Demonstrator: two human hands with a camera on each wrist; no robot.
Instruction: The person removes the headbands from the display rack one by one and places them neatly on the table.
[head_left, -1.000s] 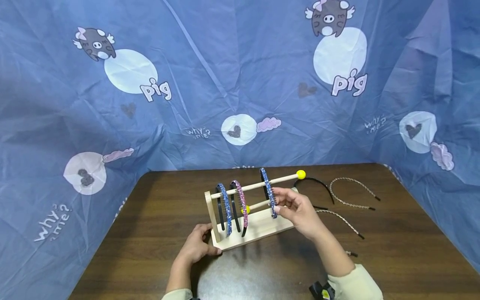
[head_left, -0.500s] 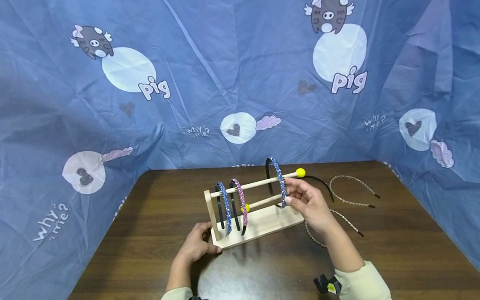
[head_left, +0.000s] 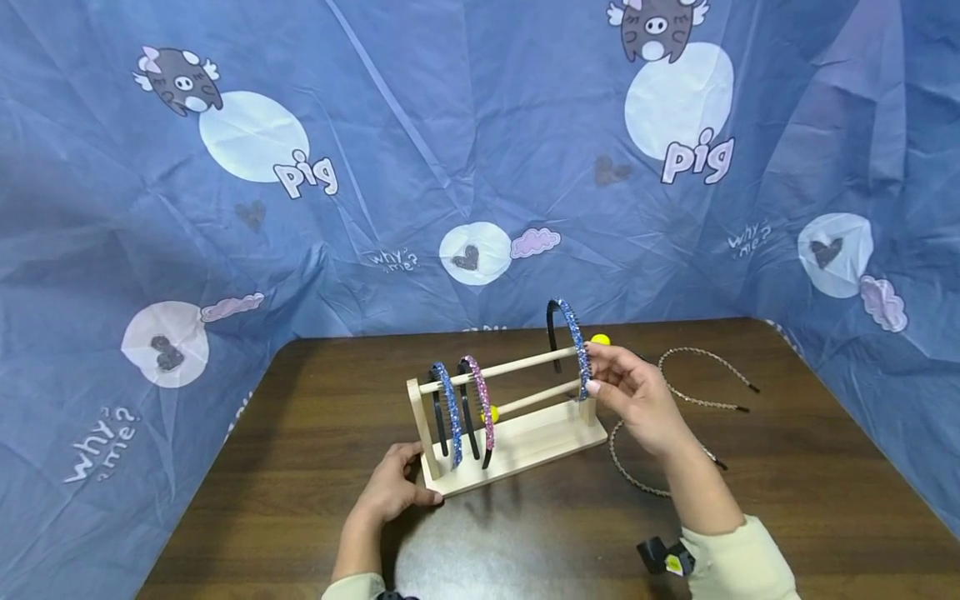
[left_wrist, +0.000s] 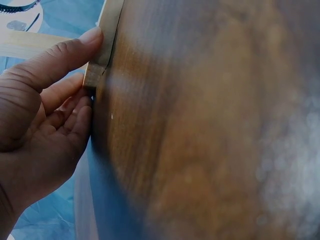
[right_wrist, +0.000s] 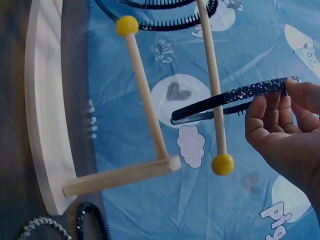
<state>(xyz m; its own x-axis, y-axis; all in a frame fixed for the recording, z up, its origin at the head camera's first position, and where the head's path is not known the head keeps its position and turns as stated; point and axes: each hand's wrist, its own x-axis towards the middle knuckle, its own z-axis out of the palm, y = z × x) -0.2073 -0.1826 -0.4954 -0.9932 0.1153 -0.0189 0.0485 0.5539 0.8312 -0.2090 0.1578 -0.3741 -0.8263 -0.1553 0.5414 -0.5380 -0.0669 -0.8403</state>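
Note:
A wooden headband stand (head_left: 525, 448) with two rods stands on the table. My left hand (head_left: 392, 487) grips the left end of its base, thumb on top, fingers against the edge. With thumb and fingertips, my right hand (head_left: 641, 396) pinches a blue glitter headband (head_left: 567, 317) near the stand's right end. In the right wrist view, this headband (right_wrist: 255, 89) has its two legs on either side of the upper rod (right_wrist: 215, 95), close to the yellow end ball (right_wrist: 222, 164). Another blue headband (head_left: 453, 412) and a pink one (head_left: 481, 387) hang at the rod's left.
Right of the stand, a braided headband (head_left: 701, 403) lies on the brown table (head_left: 810, 492). A second braided headband (head_left: 626, 471) lies nearer, partly hidden by the right arm. A blue printed cloth (head_left: 480, 150) hangs behind the table.
My right hand has moved the blue headband right and upward along the upper rod, from mid-rod to near the yellow ball. The left hand stays on the base.

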